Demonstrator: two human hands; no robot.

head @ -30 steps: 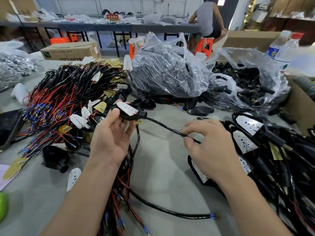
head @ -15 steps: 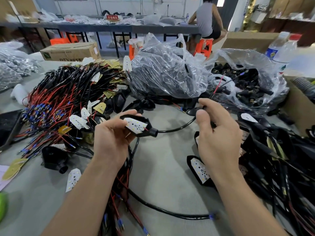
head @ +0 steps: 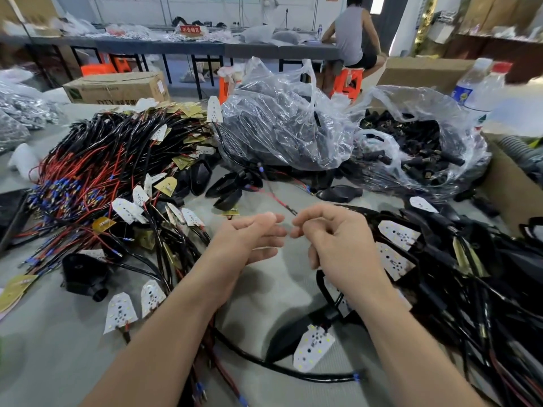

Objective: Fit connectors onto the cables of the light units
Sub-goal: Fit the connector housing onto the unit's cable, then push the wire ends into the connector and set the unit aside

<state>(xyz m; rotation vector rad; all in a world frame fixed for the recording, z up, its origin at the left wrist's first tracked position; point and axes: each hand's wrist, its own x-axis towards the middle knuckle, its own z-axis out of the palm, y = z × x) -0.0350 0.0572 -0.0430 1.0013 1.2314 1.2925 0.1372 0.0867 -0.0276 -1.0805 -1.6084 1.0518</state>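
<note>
My right hand (head: 335,242) has its fingers curled and pinches the thin wire end (head: 293,212) of a black cable (head: 321,284). That cable loops down to a light unit (head: 313,346), a black housing with a white LED board, lying on the grey table (head: 258,292) below my wrists. My left hand (head: 249,239) reaches toward the right fingertips with fairly straight fingers; I see nothing held in it. A clear bag of black connectors (head: 411,148) lies open at the back right.
A big heap of red and black wired LED boards (head: 97,171) covers the left. A tangle of light units (head: 440,274) fills the right. A bag of black housings (head: 279,127), a water bottle (head: 476,92), cardboard boxes (head: 117,86) and a seated person (head: 352,33) are behind.
My left hand let go of the light unit, which now lies on the table below. Both hands came together at the centre, the right one pulled back along the cable to its wire end.
</note>
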